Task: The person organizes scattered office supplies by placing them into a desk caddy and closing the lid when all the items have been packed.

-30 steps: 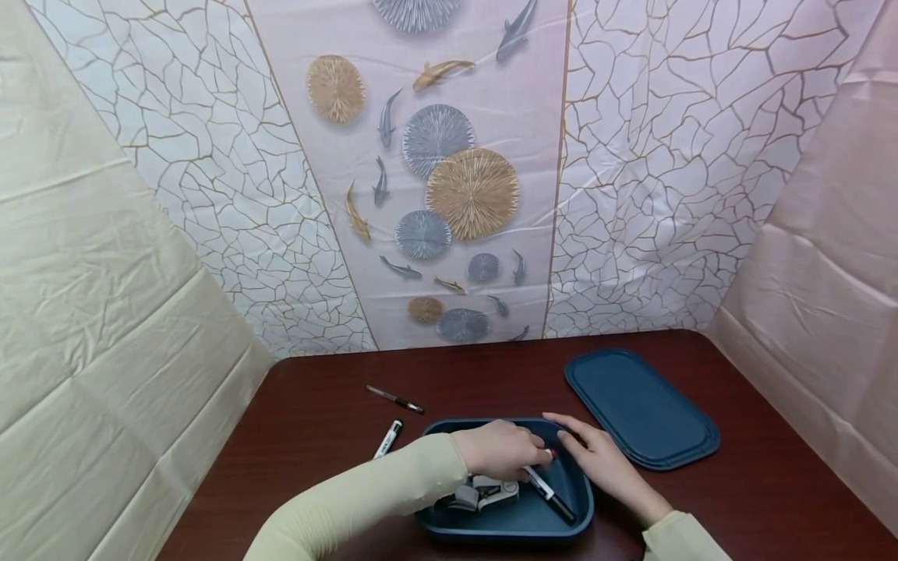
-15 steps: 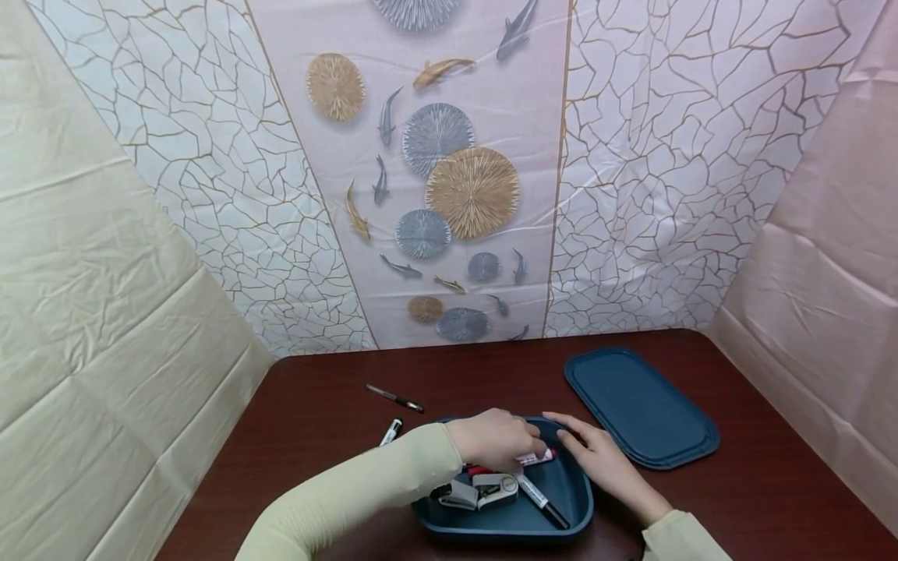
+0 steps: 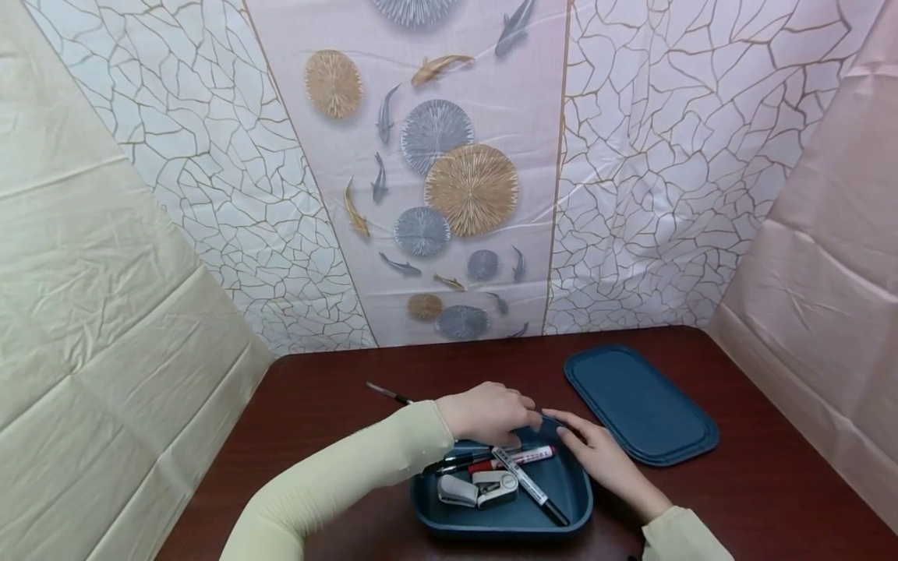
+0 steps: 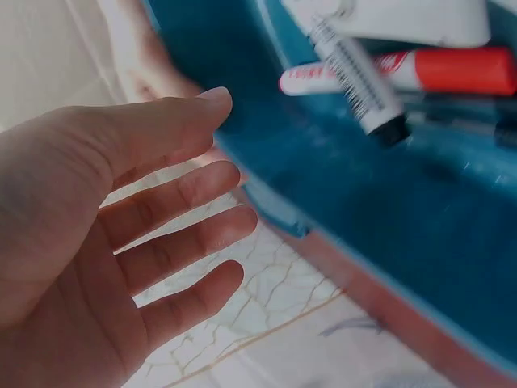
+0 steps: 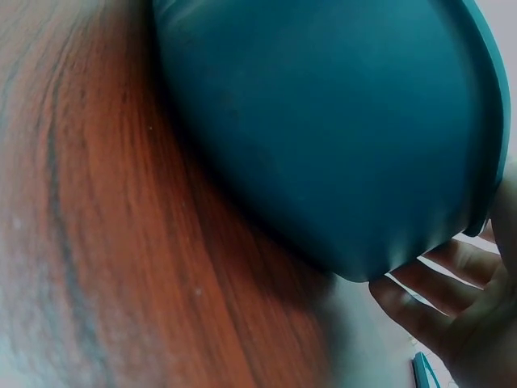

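Observation:
My left hand (image 3: 491, 413) hovers over the far side of a dark blue box (image 3: 519, 531), its fingers loosely bent and holding nothing. At the box's right end, my right hand (image 3: 606, 463) holds the rim, thumb over the inner side and fingers along the outer wall. A white marker (image 3: 528, 481) with a black cap lies slantwise across a red-and-white marker (image 3: 529, 456) inside. Beside them sit two small grey-and-white pieces, one rounded (image 3: 457, 491) and one with a circular mark (image 3: 496, 486). Black pens (image 3: 456, 461) lie behind, partly hidden by my left arm.
A flat dark blue lid (image 3: 641, 405) lies on the brown table (image 3: 316, 389) to the right, behind my right hand. A thin pen (image 3: 386, 392) rests on the table left of the box, partly covered by my left sleeve. Patterned cloth hangs behind the table.
My left hand has let go of the white marker and lifted away toward the far rim, uncovering the markers. My left sleeve now hides the marker on the table. The right hand stays put.

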A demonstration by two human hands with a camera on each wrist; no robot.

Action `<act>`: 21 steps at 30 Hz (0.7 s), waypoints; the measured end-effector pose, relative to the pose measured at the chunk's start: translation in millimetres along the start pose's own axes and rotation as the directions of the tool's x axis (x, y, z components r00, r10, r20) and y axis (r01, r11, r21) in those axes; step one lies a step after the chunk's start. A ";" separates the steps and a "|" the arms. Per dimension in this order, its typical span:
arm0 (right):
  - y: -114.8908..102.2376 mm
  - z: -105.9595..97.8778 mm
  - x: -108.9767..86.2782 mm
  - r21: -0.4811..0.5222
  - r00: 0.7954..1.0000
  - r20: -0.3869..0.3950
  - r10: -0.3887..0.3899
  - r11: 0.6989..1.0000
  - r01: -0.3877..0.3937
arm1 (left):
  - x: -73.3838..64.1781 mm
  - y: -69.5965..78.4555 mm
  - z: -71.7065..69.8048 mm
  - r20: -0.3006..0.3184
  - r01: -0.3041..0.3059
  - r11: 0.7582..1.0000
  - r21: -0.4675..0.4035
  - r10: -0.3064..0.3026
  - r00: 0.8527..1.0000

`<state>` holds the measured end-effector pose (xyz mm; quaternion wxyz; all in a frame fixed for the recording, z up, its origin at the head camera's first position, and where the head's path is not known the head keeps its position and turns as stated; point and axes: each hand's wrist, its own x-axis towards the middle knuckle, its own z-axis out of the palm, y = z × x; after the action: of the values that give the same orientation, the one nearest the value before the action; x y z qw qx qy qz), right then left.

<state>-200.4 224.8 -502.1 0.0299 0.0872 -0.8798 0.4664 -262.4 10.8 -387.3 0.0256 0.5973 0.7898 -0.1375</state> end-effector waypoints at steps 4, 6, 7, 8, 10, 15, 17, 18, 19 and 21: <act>-0.5 -0.1 1.0 -0.015 1.000 -0.004 -0.002 1.000 0.002 | -4.2 -5.4 -13.7 -0.042 0.012 1.000 0.012 -0.011 0.999; -0.8 0.0 1.4 -0.012 1.000 -0.006 0.005 1.000 -0.005 | -5.9 -7.4 -19.2 -0.055 0.016 1.000 0.015 -0.015 0.998; -0.7 0.0 1.4 -0.011 1.000 -0.007 0.007 1.000 -0.007 | -6.9 -7.8 -21.8 -0.060 0.019 1.000 0.013 -0.019 0.998; -0.7 0.0 1.4 -0.011 1.000 -0.009 0.009 1.000 -0.009 | -7.7 -8.4 -23.3 -0.066 0.021 1.000 0.013 -0.020 0.998; -0.6 0.1 1.2 -0.006 1.000 -0.009 0.010 1.000 -0.010 | -9.1 -9.4 -25.2 -0.070 0.029 1.000 0.007 -0.029 0.997; -0.2 0.9 0.0 0.007 1.000 0.001 -0.001 1.000 0.001 | -15.2 -14.2 -25.2 -0.081 0.070 0.997 0.006 -0.070 0.994; -0.1 1.0 -0.2 0.008 1.000 0.005 -0.010 1.000 0.010 | -19.2 -18.5 -24.3 -0.089 0.097 0.995 -0.006 -0.097 0.991; 0.0 1.0 -0.3 0.010 1.000 0.006 -0.013 1.000 0.012 | -21.3 -21.4 -23.7 -0.096 0.110 0.994 -0.016 -0.111 0.989; 0.1 0.9 -0.5 0.011 1.000 0.007 -0.014 1.000 0.014 | -23.6 -24.9 -23.1 -0.104 0.120 0.992 -0.028 -0.123 0.987; 0.3 0.5 -0.7 0.014 1.000 0.006 -0.013 1.000 0.013 | -28.8 -32.5 -22.6 -0.127 0.142 0.989 -0.048 -0.147 0.981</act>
<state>-199.8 224.6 -502.8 0.0297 0.0944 -0.8761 0.4719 -282.3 -18.6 -353.6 -0.0244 0.5456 0.8335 -0.0843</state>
